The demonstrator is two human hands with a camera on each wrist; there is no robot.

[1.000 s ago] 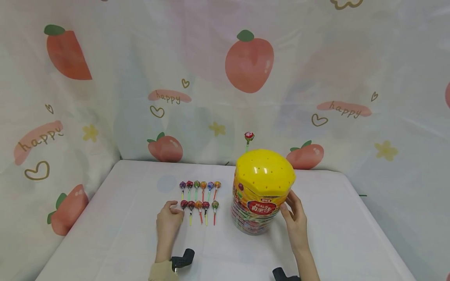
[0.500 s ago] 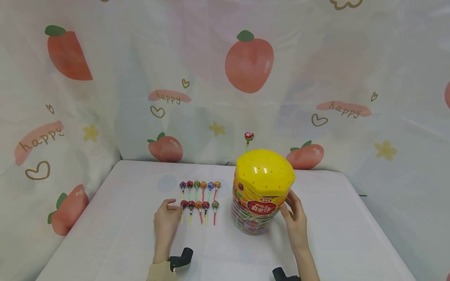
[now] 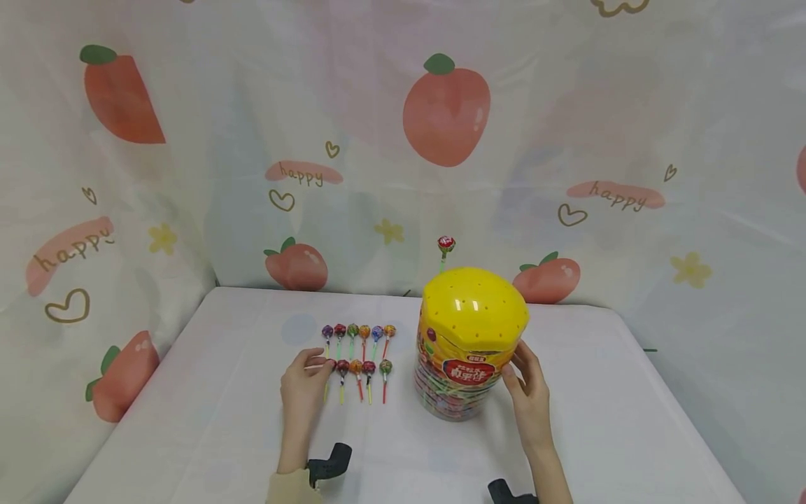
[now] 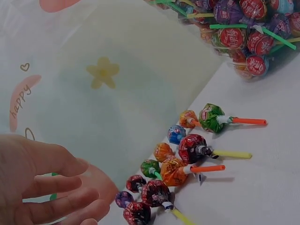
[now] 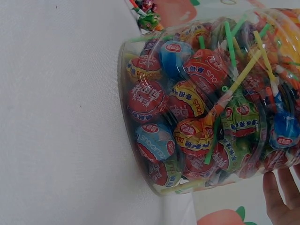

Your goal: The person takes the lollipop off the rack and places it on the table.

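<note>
My left hand [image 3: 303,385] is at the left end of the front row of lollipops, its fingertips over or beside the head of the end lollipop [image 4: 137,213]. In the left wrist view the fingers are loosely bent and nothing shows between them. A big clear jar [image 3: 462,374] full of wrapped lollipops, with a yellow lid [image 3: 475,308], stands upright on the right. My right hand [image 3: 531,402] rests on the jar's right side with fingers extended; the right wrist view shows only some fingers [image 5: 276,197] at its wall.
Several lollipops lie in a back row [image 3: 352,330], above the front row [image 3: 368,367], sticks toward me. Another lollipop [image 3: 446,244] sticks up behind the jar. A white cloth covers the table [image 3: 208,420]; a printed curtain [image 3: 365,84] hangs behind.
My left hand drew slightly left, baring the end lollipop's stick, then came back right and a little forward over its head. The right hand and jar stay put.
</note>
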